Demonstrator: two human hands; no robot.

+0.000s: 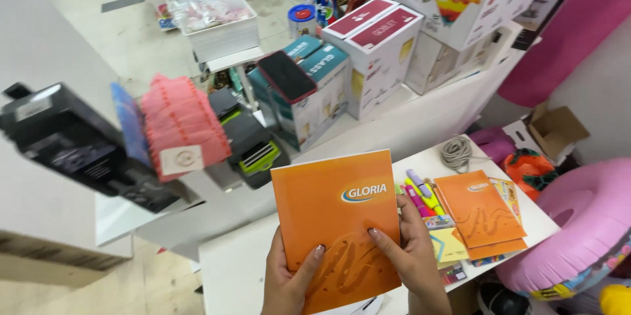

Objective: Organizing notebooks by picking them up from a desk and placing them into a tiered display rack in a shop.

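Both hands grip orange notebook (338,223) above white desk (230,269): left hand (286,279) at lower edge, right hand (411,256) at right side. Risk, judged: slick cover slides from fingers, knocking highlighter pens (420,197) and orange notebook stack (480,213) just right of right hand

- The orange notebook (335,223), held in the left hand (286,282) and the right hand (411,256), has a smooth paper cover with a slight sheen.
- Right of it, more orange notebooks (480,213) show the same satin card.
- Between them lie highlighter pens (420,197) (glossy plastic).
- Beyond it, the boxes (378,52) are coated cardboard.
- Far right, the pink inflatable ring (578,229) is shiny vinyl.
- The white table (236,269) looks matt.
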